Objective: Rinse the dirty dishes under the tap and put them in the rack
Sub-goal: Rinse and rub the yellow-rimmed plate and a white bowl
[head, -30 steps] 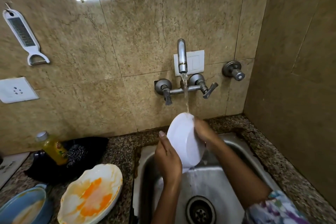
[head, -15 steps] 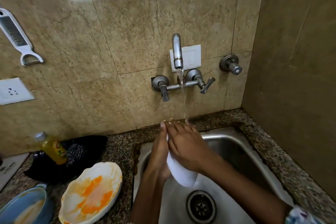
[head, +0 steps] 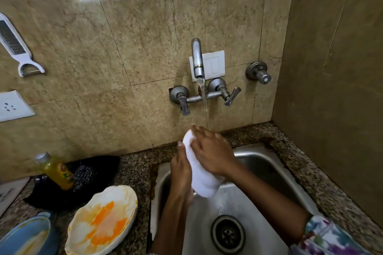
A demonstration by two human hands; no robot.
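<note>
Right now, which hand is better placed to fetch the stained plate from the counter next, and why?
Left. The stained plate lies on the counter left of the sink, on the left hand's side; the right hand would need to cross over.

- White dish [head: 204, 180]: plain and wet, held on edge over the sink [head: 259, 157], tilted, its upper rim just under the tap [head: 197, 58] and its running stream.
- Scalloped white plate [head: 103, 223]: smeared with orange and yellow residue, lying face up on the counter [head: 134, 170] just left of the sink.
- Blue dish [head: 24, 236]: pale smears inside, further left of the sink, beside the scalloped plate.
</note>
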